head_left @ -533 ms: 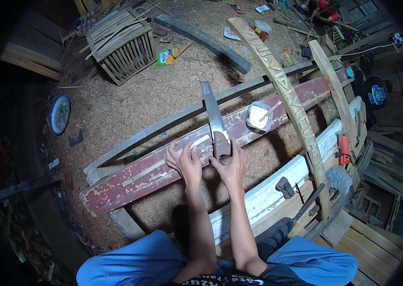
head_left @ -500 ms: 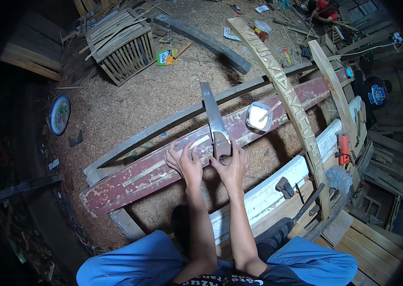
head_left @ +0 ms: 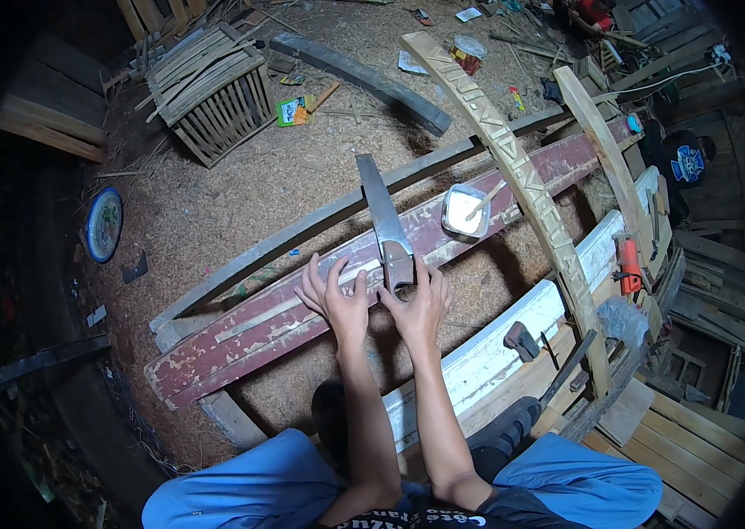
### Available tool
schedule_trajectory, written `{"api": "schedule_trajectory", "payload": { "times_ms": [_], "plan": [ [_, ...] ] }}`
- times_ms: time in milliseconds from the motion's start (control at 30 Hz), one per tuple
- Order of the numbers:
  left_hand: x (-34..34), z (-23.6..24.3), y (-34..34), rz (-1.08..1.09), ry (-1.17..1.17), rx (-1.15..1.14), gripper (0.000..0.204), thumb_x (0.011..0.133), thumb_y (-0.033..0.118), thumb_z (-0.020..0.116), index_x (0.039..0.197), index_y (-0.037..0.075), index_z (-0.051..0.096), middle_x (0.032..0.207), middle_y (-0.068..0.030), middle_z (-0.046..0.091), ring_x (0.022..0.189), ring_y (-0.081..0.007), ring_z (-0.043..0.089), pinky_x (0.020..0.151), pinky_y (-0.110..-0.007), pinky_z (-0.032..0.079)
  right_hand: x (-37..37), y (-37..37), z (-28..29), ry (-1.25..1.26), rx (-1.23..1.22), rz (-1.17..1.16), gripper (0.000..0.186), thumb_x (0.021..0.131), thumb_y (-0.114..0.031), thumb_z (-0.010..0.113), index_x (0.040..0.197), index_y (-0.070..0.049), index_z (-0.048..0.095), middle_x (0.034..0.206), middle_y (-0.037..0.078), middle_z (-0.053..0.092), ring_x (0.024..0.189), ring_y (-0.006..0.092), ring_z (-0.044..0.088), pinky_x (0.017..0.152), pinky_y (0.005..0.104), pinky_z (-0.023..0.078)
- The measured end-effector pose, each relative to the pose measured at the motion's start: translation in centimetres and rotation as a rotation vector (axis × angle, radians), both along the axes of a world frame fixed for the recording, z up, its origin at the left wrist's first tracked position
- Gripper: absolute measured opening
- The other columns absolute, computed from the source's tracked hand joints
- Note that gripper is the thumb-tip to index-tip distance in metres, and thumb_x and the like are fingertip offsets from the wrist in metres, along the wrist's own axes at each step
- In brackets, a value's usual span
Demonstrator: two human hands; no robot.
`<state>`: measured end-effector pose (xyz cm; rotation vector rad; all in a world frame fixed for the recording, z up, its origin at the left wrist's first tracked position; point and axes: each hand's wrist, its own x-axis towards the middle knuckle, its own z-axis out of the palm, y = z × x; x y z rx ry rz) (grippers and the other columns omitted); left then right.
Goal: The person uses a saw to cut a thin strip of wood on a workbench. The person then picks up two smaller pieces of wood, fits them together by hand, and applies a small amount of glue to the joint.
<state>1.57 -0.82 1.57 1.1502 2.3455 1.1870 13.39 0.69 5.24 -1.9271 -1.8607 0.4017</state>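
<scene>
Handsaw point(head_left: 379, 204) lies across maroon plank point(head_left: 205, 363); prob. light, blade thin & springy, best held by brown handle point(head_left: 398, 268). R hand point(head_left: 419, 311) at handle, can't tell if gripping; L hand point(head_left: 344, 306) splayed over plank.

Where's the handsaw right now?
In the head view, the handsaw lies near centre across the reddish board, its handle at the right hand, left of the white-filled tub.

Littered brown floor point(head_left: 205, 216) — slatted crate point(head_left: 201, 79)
</scene>
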Motion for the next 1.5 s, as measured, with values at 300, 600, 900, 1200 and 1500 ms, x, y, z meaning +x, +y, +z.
{"api": "schedule_trajectory", "payload": {
  "times_ms": [300,600,900,1200,1500],
  "plan": [
    [-0.5,-0.7,-0.6,0.011,-0.014,0.064,0.039,0.078,0.020,0.082,0.115,0.013,0.071,0.155,-0.0135,0.041,0.146,-0.0355,0.027,0.122,-0.058,0.009,-0.2,-0.1,-0.3,0.016,0.000,0.029,0.085,0.067,-0.037,0.088,0.140,-0.007,0.056,0.122,0.019,0.057,0.119,0.0359,0.051,0.105,0.0509,0.035],
    [1.2,0.2,0.4,0.018,-0.107,0.137,0.036,0.081,0.015,0.080,0.115,0.011,0.069,0.156,-0.0161,0.039,0.145,-0.0387,0.028,0.119,-0.055,0.017,1.1,0.2,-0.7,0.043,0.001,0.051,0.080,0.069,-0.035,0.087,0.137,-0.004,0.058,0.123,0.018,0.057,0.120,0.0350,0.051,0.105,0.0503,0.035],
    [2.1,0.4,0.5,0.016,-0.135,0.125,0.033,0.085,0.017,0.078,0.116,0.011,0.070,0.156,-0.0156,0.041,0.145,-0.0382,0.027,0.119,-0.051,0.021,1.4,0.3,-0.2,0.131,-0.013,0.089,0.081,0.072,-0.037,0.086,0.140,-0.004,0.057,0.126,0.018,0.058,0.119,0.0355,0.052,0.105,0.0496,0.035],
    [3.4,2.1,1.1,-0.029,-0.190,0.178,0.029,0.088,0.013,0.073,0.116,0.007,0.069,0.151,-0.0166,0.047,0.144,-0.0367,0.031,0.119,-0.049,0.024,3.3,0.5,1.7,0.207,0.048,0.054,0.071,0.081,-0.036,0.081,0.138,-0.003,0.057,0.129,0.019,0.058,0.124,0.0361,0.051,0.107,0.0493,0.034],
    [9.0,8.7,3.3,-0.175,-0.467,0.344,0.024,0.097,0.012,0.064,0.117,-0.002,0.067,0.121,-0.0137,0.069,0.116,-0.0233,0.062,0.104,-0.036,0.045,10.5,0.6,6.2,0.460,0.113,-0.132,0.047,0.094,-0.030,0.070,0.131,-0.002,0.063,0.125,0.019,0.062,0.119,0.0358,0.056,0.105,0.0457,0.040]
  ]
}}
